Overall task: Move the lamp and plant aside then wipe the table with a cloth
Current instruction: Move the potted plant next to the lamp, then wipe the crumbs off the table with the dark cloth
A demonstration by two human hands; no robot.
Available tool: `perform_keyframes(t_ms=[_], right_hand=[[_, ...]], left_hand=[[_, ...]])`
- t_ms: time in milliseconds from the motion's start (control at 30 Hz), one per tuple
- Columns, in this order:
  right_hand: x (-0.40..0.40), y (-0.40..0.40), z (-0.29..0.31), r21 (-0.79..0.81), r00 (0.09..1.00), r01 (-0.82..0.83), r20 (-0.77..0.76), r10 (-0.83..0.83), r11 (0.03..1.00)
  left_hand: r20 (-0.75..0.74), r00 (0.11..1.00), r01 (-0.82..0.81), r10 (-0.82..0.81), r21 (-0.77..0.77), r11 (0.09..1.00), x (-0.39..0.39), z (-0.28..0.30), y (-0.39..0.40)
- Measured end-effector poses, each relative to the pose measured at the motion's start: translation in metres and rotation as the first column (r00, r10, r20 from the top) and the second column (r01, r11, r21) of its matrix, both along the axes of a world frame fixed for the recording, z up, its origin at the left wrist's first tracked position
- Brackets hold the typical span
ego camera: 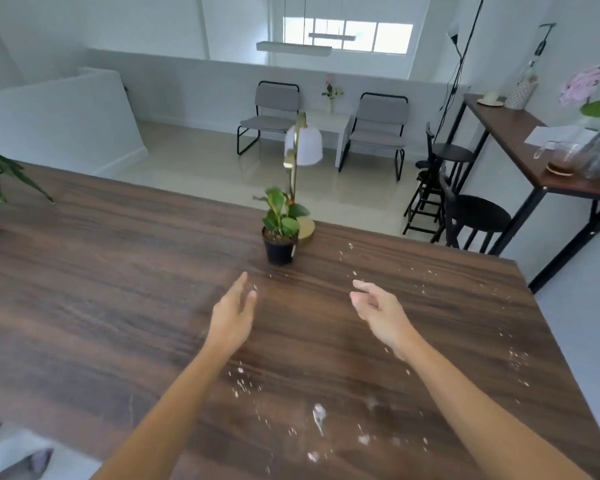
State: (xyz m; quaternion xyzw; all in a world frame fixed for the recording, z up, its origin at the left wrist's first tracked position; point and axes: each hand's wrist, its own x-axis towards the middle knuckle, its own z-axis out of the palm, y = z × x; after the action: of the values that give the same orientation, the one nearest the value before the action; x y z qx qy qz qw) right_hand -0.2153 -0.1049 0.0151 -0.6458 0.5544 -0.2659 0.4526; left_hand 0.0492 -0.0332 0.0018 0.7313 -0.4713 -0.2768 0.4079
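So this looks like step one, i.e. clearing stuff off before any wiping happens. Both arms are stretched out over the table [101,271], left hand [231,315] and right hand [381,315] both empty w/ fingers loosely spread, palms sort of facing each other, not touching anything. The plant [280,225] in its little black pot sits near the far edge, roughly centre, a bit beyond the hands, and the lamp [300,157] (gold stem, white shade, round gold base) is right behind it, base just beside the pot or maybe touching, can't tell from this angle bc the pot and leaves cover part of it. Neither has been shifted aside afaict, they're still smack in the area w/ the mess. White crumbs [317,415] or powder are scattered over the right half and near side of the tabletop, so that's the bit that'll need the cloth. Speaking of which, no cloth anywhere in view, so it'll have to be fetched later. Next move imo: reach fwd and wrap a hand round the pot low down, keep it upright so soil doesn't spill, and grab the lamp by the stem or base since it looks top heavy. Left side of the table looks clean and free, seems the obvious spot to park both.
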Motion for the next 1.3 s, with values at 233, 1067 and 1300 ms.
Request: perform_keyframes(t_ms=[233,1067,1300], right_hand=[[-0.173,0.113,-0.001,-0.193,0.946,0.119,-0.275,-0.171,0.974],[0.071,0.116,-0.086,-0.175,0.686,-0.292,-0.724,0.078,0.94],[-0.137,0.224,-0.087,-0.221,0.565,0.057,-0.797,-0.214,0.974]], left_hand=[[0.247,0.959,-0.133,0.137,-0.034,0.991,-0.025,-0.044,0.133],[0.608,0.777,-0.299,0.165,0.126,0.946,0.002,-0.089,0.166],[0.6,0.782,-0.3,0.17,0.123,0.946,0.001,-0.088,0.167]])
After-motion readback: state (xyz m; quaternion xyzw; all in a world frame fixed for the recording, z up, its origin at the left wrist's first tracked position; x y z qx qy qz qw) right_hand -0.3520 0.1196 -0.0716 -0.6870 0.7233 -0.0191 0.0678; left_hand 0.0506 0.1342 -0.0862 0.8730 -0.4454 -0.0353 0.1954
